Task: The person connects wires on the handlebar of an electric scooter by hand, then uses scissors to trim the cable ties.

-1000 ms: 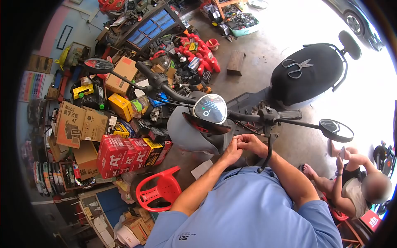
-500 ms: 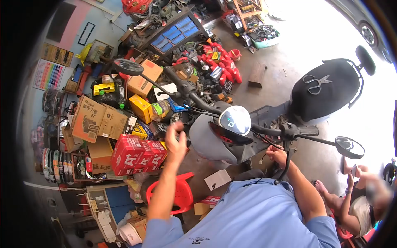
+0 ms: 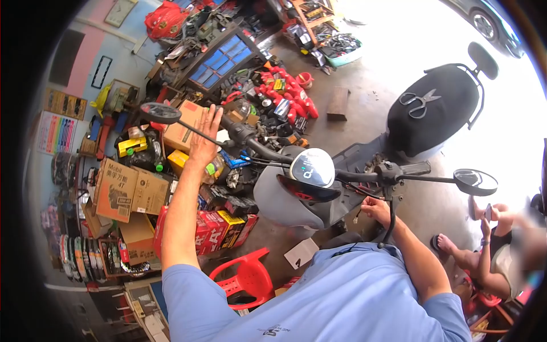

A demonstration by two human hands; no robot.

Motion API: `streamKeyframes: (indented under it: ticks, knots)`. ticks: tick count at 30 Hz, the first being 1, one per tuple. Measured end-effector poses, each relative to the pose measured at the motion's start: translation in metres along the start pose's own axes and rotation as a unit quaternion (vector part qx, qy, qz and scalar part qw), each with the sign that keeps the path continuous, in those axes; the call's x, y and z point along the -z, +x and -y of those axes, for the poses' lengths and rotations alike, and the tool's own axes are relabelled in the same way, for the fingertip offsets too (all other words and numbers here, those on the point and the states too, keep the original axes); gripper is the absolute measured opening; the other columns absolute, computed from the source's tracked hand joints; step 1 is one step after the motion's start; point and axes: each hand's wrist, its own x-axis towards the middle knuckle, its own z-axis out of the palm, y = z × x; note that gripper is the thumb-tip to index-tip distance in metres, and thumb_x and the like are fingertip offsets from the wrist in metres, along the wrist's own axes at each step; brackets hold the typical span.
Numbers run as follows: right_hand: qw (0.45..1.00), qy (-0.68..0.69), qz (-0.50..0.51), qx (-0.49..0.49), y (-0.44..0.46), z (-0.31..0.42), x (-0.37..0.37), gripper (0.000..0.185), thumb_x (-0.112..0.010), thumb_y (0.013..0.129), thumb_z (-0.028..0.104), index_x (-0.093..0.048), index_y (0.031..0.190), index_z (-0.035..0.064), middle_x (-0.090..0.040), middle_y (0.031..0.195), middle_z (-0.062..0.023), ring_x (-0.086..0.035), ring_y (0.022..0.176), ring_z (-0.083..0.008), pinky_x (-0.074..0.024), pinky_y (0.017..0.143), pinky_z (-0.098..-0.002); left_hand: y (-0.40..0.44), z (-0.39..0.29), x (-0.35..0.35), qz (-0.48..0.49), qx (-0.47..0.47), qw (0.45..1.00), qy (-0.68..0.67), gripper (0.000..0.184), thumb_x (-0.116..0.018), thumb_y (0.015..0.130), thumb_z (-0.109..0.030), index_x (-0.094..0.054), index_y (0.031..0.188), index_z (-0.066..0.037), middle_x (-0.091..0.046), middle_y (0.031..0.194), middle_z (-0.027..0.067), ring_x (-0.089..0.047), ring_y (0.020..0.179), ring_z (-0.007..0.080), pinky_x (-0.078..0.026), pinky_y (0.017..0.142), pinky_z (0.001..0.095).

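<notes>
A grey scooter stands in front of me with its round dashboard lit. My left hand is raised beside the left handlebar grip, fingers stretched and apart, holding nothing. It overlaps the stem of the left mirror in view; whether it touches cannot be told. Below the right handlebar, my right hand is closed in a pinch on a thin wire, with a small pale end hanging by the fingers. Scissors lie on the black seat.
Cardboard boxes, red cartons and red bottles crowd the left side. A red plastic chair is near my left elbow. To the right sits another person holding a phone. A wooden block lies on the floor.
My left hand has moved up and away, toward the left grip and mirror, and its fingers have straightened. My right hand stays pinched below the right handlebar. The whole view has shifted slightly.
</notes>
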Motion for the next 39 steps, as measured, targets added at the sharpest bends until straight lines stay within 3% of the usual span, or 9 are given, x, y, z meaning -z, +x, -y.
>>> streamKeyframes:
  ticks: [9, 14, 18, 23, 28, 32, 34, 39]
  knots:
    - [1.0, 0.011, 0.007, -0.004, 0.006, -0.021, 0.008, 0.013, -0.065, 0.084, 0.012, -0.055, 0.077, 0.0112, -0.051, 0.069, 0.0065, -0.045, 0.059, -0.0024, -0.036, 0.053, -0.0183, 0.013, 0.005, 0.008, 0.024, -0.023, 0.999, -0.018, 0.079, -0.06, 0.07, 0.009, -0.033, 0.14, -0.015, -0.034, 0.146, 0.0108, -0.028, 0.138, 0.0309, -0.027, 0.111, 0.05]
    - [1.0, 0.0, 0.007, -0.002, 0.004, -0.018, 0.008, 0.012, -0.065, 0.084, 0.012, -0.055, 0.077, 0.0105, -0.051, 0.069, 0.0062, -0.046, 0.06, -0.003, -0.0365, 0.054, -0.019, 0.017, 0.007, 0.006, -0.014, -0.036, 0.999, -0.01, 0.072, -0.059, 0.068, 0.01, -0.041, 0.133, -0.013, -0.043, 0.139, 0.0116, -0.039, 0.132, 0.0304, -0.036, 0.099, 0.0457]
    - [0.999, -0.031, -0.024, 0.015, 0.001, -0.021, 0.01, 0.017, -0.062, 0.083, 0.012, -0.053, 0.068, 0.0102, -0.047, 0.062, 0.0063, -0.043, 0.057, -0.0051, -0.0332, 0.051, -0.0227, 0.021, 0.013, -0.004, -0.021, -0.039, 0.999, 0.015, 0.07, -0.058, 0.067, 0.01, -0.042, 0.131, -0.013, -0.045, 0.138, 0.0114, -0.042, 0.13, 0.0302, -0.038, 0.095, 0.0441]
    - [1.0, -0.018, -0.015, 0.013, 0.001, -0.029, 0.02, 0.014, -0.064, 0.084, 0.011, -0.055, 0.074, 0.01, -0.051, 0.067, 0.0056, -0.046, 0.059, -0.004, -0.0364, 0.053, -0.0208, 0.016, 0.001, 0.001, -0.029, -0.015, 0.999, -0.022, 0.073, -0.058, 0.066, 0.012, -0.042, 0.133, -0.012, -0.042, 0.139, 0.0124, -0.039, 0.132, 0.0318, -0.037, 0.099, 0.0462]
    - [1.0, -0.022, -0.018, -0.004, -0.002, -0.022, 0.017, 0.016, -0.062, 0.084, 0.015, -0.054, 0.072, 0.0101, -0.048, 0.065, 0.0068, -0.043, 0.058, -0.0047, -0.0345, 0.053, -0.0223, 0.0, -0.013, 0.013, 0.029, 0.013, 0.999, -0.035, 0.096, -0.063, 0.062, 0.011, -0.024, 0.147, -0.013, -0.021, 0.152, 0.0163, -0.027, 0.137, 0.0379, -0.033, 0.107, 0.0469]
    - [1.0, -0.018, -0.015, 0.004, 0.0, -0.023, 0.017, 0.017, -0.062, 0.085, 0.015, -0.054, 0.071, 0.0105, -0.047, 0.065, 0.0069, -0.043, 0.059, -0.0048, -0.0341, 0.053, -0.0222, -0.002, -0.015, 0.008, 0.017, 0.025, 0.999, -0.045, 0.096, -0.062, 0.062, 0.012, -0.024, 0.146, -0.012, -0.022, 0.152, 0.0169, -0.027, 0.137, 0.039, -0.032, 0.108, 0.0476]
    - [1.0, -0.018, -0.014, 0.011, 0.003, -0.026, 0.017, 0.017, -0.062, 0.085, 0.015, -0.053, 0.071, 0.0108, -0.047, 0.065, 0.0069, -0.042, 0.059, -0.0048, -0.0334, 0.053, -0.0222, -0.002, -0.013, 0.002, 0.006, 0.034, 0.996, -0.083, 0.101, -0.066, 0.063, 0.008, -0.019, 0.148, -0.018, -0.017, 0.155, 0.0072, -0.023, 0.14, 0.0342, -0.026, 0.106, 0.0585]
    - [1.0, -0.013, -0.008, 0.021, 0.003, -0.026, 0.019, 0.017, -0.061, 0.084, 0.014, -0.052, 0.07, 0.0108, -0.045, 0.064, 0.0072, -0.041, 0.059, -0.0048, -0.0328, 0.053, -0.0225, -0.002, -0.015, 0.002, 0.011, 0.041, 0.996, -0.084, 0.1, -0.067, 0.063, 0.007, -0.019, 0.148, -0.018, -0.018, 0.155, 0.0075, -0.023, 0.14, 0.0342, -0.024, 0.107, 0.0588]
